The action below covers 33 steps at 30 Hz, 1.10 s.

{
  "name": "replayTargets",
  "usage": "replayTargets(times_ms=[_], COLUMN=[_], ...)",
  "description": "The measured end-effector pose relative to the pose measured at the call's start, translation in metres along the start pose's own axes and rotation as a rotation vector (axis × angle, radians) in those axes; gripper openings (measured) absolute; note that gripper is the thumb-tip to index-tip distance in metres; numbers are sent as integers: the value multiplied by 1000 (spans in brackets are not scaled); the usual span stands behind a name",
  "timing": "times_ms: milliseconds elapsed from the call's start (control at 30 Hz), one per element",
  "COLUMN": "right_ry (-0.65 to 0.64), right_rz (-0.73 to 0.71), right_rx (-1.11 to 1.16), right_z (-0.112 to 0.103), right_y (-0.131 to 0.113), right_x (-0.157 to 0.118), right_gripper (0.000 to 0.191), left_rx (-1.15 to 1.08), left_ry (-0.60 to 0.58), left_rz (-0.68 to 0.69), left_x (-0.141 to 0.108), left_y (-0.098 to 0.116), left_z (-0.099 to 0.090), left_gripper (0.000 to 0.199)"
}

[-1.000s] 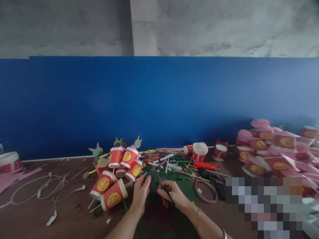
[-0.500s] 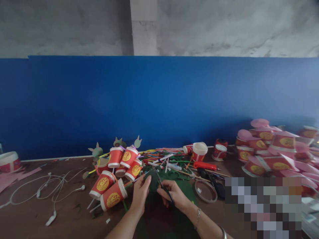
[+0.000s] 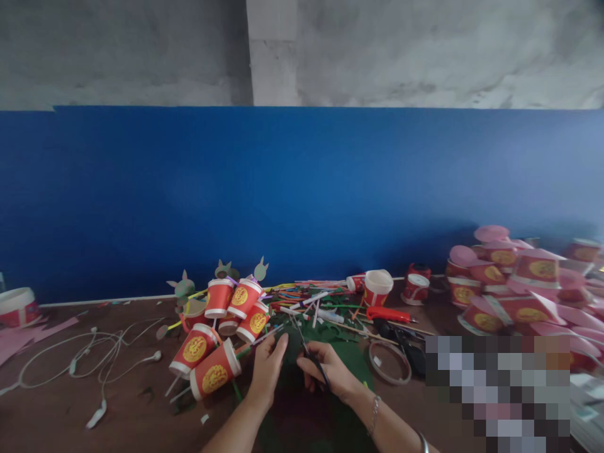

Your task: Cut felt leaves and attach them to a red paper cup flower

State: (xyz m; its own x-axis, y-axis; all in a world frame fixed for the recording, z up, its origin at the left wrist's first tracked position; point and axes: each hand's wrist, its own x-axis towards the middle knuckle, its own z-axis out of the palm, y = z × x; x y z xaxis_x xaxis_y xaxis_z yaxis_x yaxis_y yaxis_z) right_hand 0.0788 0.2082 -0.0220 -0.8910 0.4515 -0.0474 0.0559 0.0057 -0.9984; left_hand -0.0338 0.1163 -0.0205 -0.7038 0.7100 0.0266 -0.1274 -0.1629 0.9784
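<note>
Dark green paper (image 3: pixel 293 347) is pinched in my left hand (image 3: pixel 268 365), thumb on top. My right hand (image 3: pixel 328 370) is closed round the black handles of a pair of scissors (image 3: pixel 319 367), whose blades point up and away beside the green paper. Whether the blades touch the paper is hard to make out. More dark green sheet (image 3: pixel 353 358) lies beneath my hands. Just left of my left hand, a red paper cup with a gold emblem (image 3: pixel 216 370) lies on its side among several like it, some with green animal-head cutouts (image 3: pixel 261 270).
White earphones (image 3: pixel 97 412) with a tangled cable lie at left. Behind my hands are colored sticks and a marker (image 3: pixel 330 316). A red-handled tool (image 3: pixel 389 314), a tape ring (image 3: pixel 391 363) and a heap of cups with pink paper (image 3: pixel 538 267) stand right. A blue panel (image 3: pixel 283 201) closes the back.
The scissor blades and the green paper have shifted very slightly between my hands. Both hands stay almost where they were, and the things around them have not moved.
</note>
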Motion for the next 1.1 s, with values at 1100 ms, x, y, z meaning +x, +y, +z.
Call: replayTargets(times_ms=[1100], right_ry=[-25], right_rz=[26], right_rx=[-22], right_z=[0], right_y=[-7], right_x=[-3], right_gripper=[43], left_rx=[27], left_ry=[-62], left_rz=[-25], left_x=[-3], left_y=[-3], left_z=[2], left_gripper=[46])
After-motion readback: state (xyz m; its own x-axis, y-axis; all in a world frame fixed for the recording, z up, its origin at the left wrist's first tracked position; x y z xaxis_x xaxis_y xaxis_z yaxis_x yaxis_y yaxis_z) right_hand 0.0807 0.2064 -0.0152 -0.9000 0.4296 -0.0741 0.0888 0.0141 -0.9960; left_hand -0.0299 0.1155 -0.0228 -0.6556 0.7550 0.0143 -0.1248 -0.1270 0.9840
